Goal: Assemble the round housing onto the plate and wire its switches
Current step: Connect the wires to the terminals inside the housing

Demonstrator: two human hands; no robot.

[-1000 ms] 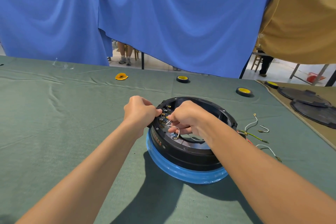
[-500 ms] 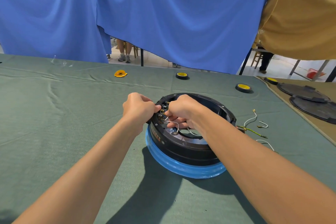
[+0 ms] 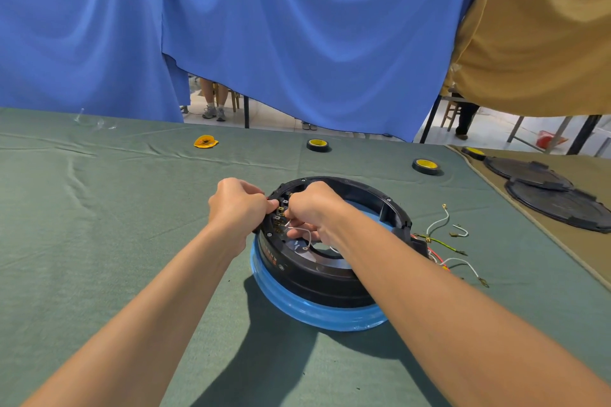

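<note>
A black round housing (image 3: 317, 277) sits on a plate with a blue film-covered rim (image 3: 310, 311), in the middle of the green-clothed table. Brass switch terminals (image 3: 280, 212) line the inside of its left wall. My left hand (image 3: 236, 205) grips the housing's left rim from outside, fingers curled over the edge. My right hand (image 3: 314, 208) reaches inside and pinches a thin white wire (image 3: 302, 231) at the terminals. The wire's loose end hangs in a loop below my fingers.
Loose white, green and red wires (image 3: 443, 241) trail from the housing's right side. Two black tape rolls (image 3: 426, 166) and a yellow scrap (image 3: 205, 141) lie farther back. Black round covers (image 3: 555, 198) rest on the brown cloth at right. Blue curtains hang behind.
Both hands stay at the terminals on the housing's left wall. My right hand has shifted slightly up along the terminals with the white wire; the view has tilted a little.
</note>
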